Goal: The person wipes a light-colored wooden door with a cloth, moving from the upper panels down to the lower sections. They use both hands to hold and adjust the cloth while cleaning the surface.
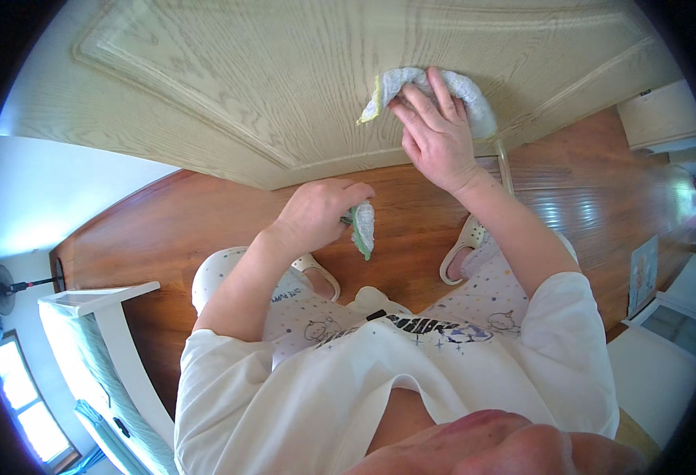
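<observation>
My right hand (440, 130) presses a white cloth with a yellow edge (475, 107) flat against a light wood-grain door (276, 89). Its fingers are spread over the cloth, which fans out above and to the right of them. Lower and to the left, my left hand (324, 211) is closed around a second white cloth with a green edge (364, 228). That cloth is bunched, and one end hangs out below the thumb, apart from the door. The palm side of the left hand is hidden.
Reddish-brown wood flooring (407, 208) lies under the door. A white bed frame (125, 350) with a pale green mattress stands at left, a fan (3, 290) behind it. White furniture (668, 338) is at right. My clogs (466, 246) rest on the floor.
</observation>
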`<state>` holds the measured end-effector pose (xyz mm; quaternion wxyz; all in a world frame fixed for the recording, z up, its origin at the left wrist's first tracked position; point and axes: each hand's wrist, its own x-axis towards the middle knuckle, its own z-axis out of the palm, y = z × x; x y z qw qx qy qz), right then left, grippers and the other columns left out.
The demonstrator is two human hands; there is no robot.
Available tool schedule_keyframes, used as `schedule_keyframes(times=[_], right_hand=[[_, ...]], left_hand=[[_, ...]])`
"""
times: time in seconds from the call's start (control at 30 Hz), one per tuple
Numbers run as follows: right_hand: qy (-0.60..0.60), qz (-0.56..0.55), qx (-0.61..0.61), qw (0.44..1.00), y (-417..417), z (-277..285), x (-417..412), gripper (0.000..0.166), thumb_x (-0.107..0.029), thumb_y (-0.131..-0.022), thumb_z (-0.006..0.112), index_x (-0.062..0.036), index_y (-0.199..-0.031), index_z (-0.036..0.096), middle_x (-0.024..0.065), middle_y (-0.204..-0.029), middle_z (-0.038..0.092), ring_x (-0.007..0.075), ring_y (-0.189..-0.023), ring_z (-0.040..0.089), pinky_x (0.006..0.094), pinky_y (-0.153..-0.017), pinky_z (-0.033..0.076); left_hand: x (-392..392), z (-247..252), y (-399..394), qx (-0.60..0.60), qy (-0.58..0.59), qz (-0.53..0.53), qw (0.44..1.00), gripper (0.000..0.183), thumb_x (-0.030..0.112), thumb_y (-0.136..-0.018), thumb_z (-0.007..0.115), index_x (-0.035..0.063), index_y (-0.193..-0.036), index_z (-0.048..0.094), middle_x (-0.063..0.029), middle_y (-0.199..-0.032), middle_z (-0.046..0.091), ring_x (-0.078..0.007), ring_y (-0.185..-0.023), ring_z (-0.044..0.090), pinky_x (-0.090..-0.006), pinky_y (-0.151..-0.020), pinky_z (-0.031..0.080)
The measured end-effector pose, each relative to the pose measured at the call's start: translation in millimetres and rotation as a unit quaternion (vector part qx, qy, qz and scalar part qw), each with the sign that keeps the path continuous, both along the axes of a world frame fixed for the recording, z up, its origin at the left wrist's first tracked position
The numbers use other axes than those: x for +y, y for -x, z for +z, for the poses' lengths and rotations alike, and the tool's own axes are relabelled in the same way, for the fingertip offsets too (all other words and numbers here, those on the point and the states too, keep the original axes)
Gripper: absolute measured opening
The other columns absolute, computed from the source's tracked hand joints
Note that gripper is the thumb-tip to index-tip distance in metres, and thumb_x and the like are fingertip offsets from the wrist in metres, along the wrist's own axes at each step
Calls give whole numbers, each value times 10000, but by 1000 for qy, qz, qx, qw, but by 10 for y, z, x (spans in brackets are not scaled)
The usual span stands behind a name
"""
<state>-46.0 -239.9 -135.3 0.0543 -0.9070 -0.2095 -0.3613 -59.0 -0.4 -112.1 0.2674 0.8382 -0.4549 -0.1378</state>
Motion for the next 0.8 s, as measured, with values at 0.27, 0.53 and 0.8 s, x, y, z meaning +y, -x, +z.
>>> schedule_keyframes(times=[0.27, 0.53, 0.8], right_hand=[[-101, -10, -176, 979, -165, 466, -369, 362, -74, -715, 634, -78, -1077, 620, 98, -1223, 508, 302, -1183, 446, 433, -922, 378], [-104, -50, -216, 970, -198, 477, -389, 395, -50, -696, 648, -69, -1088, 606, 121, -1152, 504, 294, -1044, 475, 432, -910, 375], [-59, 81, -48, 994, -114, 63, -69, 316, -11, -677, 647, -88, -983, 664, 9, -1116, 519, 237, -1015, 490, 354, -872, 428]], left_hand=[[12, 4, 10, 5, -6, 3, 1000, 538, -63, -571, 644, 94, -1082, 585, -114, -953, 632, -317, -873, 613, -390, -715, 506], [22, 9, 10, -3, -2, 7, 1000, 545, -52, -560, 664, 101, -1077, 584, -108, -940, 629, -314, -861, 611, -391, -708, 507], [12, -42, -7, -8, 0, 6, 1000, 541, -49, -563, 647, 99, -1080, 583, -110, -937, 627, -315, -859, 611, -393, -711, 501]])
